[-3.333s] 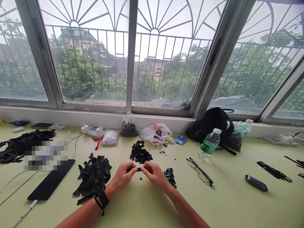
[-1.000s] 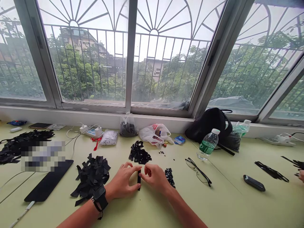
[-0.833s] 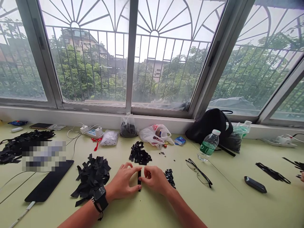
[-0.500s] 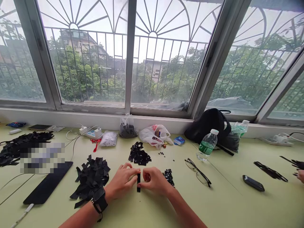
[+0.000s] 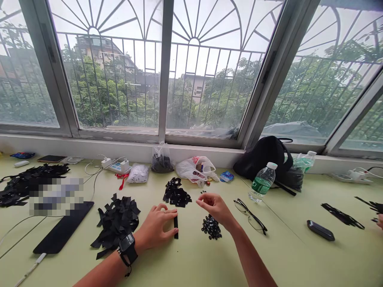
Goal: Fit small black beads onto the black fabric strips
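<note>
A short black fabric strip point(image 5: 176, 225) lies upright in view on the table. My left hand point(image 5: 155, 226), wearing a watch, holds it down with forefinger and thumb. To the right, my right hand point(image 5: 217, 209) hovers past the strip with thumb and fingertips drawn together; whether something small is between them I cannot make out. Just below it is a heap of small black rings point(image 5: 211, 229). A pile of black strips point(image 5: 116, 223) spreads left of my left hand. Farther back sits a smaller pile of black pieces point(image 5: 176, 193) with small shiny spots.
Glasses point(image 5: 251, 217), a water bottle point(image 5: 263, 183) and a black case point(image 5: 320, 230) stand or lie to the right. Plastic bags point(image 5: 196, 169) line the window sill. A black slab point(image 5: 64, 229) with a cable lies left. Another person's hand point(image 5: 380, 221) shows at the right edge.
My right hand has let go of the strip and moved right and away from me, uncovering more of the ring heap. My left hand stays on the strip.
</note>
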`<move>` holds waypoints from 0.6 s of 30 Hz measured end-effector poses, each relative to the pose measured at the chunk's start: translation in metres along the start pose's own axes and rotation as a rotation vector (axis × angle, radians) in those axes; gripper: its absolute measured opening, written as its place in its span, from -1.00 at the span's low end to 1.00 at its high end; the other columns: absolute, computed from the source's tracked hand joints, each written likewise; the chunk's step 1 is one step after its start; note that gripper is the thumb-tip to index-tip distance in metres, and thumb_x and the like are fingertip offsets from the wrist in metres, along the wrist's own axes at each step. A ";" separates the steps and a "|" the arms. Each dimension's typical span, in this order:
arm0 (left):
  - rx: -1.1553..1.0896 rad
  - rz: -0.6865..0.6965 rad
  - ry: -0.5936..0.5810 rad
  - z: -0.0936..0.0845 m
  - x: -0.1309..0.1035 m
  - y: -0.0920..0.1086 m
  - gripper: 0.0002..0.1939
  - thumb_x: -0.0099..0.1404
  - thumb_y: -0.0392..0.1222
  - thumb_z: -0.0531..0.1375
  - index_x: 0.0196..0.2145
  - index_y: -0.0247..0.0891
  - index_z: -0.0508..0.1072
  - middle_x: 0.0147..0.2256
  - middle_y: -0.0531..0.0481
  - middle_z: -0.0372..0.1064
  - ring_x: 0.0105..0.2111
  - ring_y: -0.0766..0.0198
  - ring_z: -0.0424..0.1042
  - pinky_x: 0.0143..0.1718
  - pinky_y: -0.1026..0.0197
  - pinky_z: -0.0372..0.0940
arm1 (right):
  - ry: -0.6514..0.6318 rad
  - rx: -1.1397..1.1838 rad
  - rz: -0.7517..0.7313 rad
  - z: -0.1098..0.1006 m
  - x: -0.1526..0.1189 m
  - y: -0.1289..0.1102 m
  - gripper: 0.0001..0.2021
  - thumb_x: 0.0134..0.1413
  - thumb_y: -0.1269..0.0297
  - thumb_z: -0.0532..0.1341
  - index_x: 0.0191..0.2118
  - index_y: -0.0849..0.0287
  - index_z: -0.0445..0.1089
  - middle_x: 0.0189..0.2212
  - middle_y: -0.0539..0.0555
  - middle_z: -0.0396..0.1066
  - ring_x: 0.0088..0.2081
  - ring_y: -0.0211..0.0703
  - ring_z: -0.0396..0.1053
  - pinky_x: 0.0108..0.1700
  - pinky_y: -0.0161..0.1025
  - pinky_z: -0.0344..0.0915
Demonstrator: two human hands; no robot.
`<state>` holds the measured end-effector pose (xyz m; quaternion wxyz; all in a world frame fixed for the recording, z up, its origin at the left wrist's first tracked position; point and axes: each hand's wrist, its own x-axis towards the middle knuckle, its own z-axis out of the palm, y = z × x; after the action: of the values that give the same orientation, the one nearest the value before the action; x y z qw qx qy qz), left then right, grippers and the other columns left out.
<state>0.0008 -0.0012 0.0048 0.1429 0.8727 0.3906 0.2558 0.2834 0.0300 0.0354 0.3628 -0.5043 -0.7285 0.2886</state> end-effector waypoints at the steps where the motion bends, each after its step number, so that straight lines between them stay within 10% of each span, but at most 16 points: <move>1: 0.001 -0.004 0.000 0.000 0.000 0.000 -0.44 0.25 0.00 0.30 0.20 0.12 0.38 0.12 0.08 0.45 0.07 -0.06 0.28 0.14 -0.15 0.18 | 0.060 -0.050 0.025 -0.011 0.001 0.006 -0.64 0.15 -0.02 0.20 -0.36 0.23 0.49 -0.63 -0.09 0.15 -0.56 -0.30 0.05 -0.51 -0.34 -0.05; 6: -0.010 -0.013 -0.007 0.001 0.000 -0.001 -0.41 0.23 0.00 0.31 0.21 0.08 0.37 0.14 0.04 0.43 0.09 -0.09 0.27 0.15 -0.16 0.17 | 0.013 -0.361 0.214 -0.042 -0.004 0.040 -0.73 0.01 0.10 0.26 -0.44 0.22 0.54 -0.56 0.02 0.38 -0.49 -0.20 0.27 -0.45 -0.32 0.07; 18: -0.022 -0.007 -0.030 -0.002 -0.001 0.001 -0.39 0.23 0.01 0.31 0.23 0.11 0.33 0.19 0.05 0.37 0.10 -0.10 0.26 0.16 -0.19 0.11 | -0.054 -0.481 0.291 -0.042 -0.008 0.052 -0.86 -0.05 0.24 0.30 -0.45 0.17 0.58 -0.43 0.09 0.53 -0.37 -0.11 0.43 -0.37 -0.30 0.13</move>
<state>-0.0001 -0.0030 0.0067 0.1591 0.8736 0.3885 0.2462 0.3470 0.0416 0.0160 0.1681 -0.6675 -0.7052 0.1699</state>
